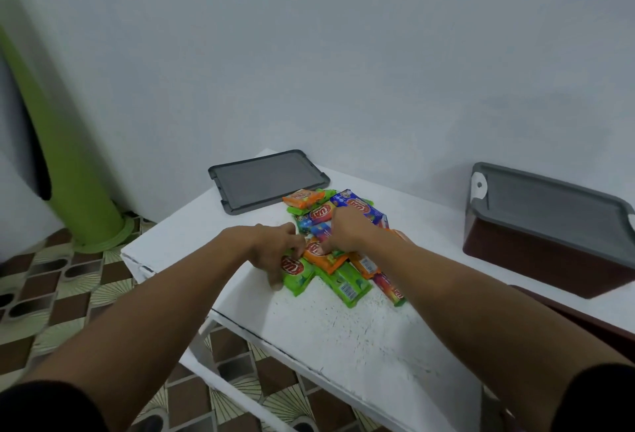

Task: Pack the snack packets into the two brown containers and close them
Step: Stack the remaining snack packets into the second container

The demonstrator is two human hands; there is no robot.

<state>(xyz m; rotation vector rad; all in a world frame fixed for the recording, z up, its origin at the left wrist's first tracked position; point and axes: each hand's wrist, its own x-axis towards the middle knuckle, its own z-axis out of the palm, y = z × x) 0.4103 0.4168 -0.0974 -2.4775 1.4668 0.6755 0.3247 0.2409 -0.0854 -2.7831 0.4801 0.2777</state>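
Reaching over the white desk point(343, 345), both bare forearms meet at a heap of snack packets point(338, 242) that lies near the middle of the top. The left hand point(275, 253) is at the near-left side of the heap; its grip is curled, fingers bent down on a green packet point(298, 275) with a red logo, and the thumb side touches this packet. The right hand point(345, 229) lies on top of the heap, back of the hand up. Its fingers bend down into the packets just beside an orange packet point(324, 256), but the fingertips are hidden, so I cannot tell if this grip pinches something or only presses.

All packets are on the desk, overlapping each other: green, orange, blue and mixed colours.

A brown container point(543, 260) stands at the right, well apart from the heap, and a grey lid point(549, 211) with a white latch lies on it. A dark brown rim point(591, 330) shows at the right border, partly behind the right forearm. A loose grey lid point(268, 181) lies flat at the far corner of the desk, just beside the heap.

A green pillar point(68, 157) stands on the patterned floor point(68, 287) at the left.
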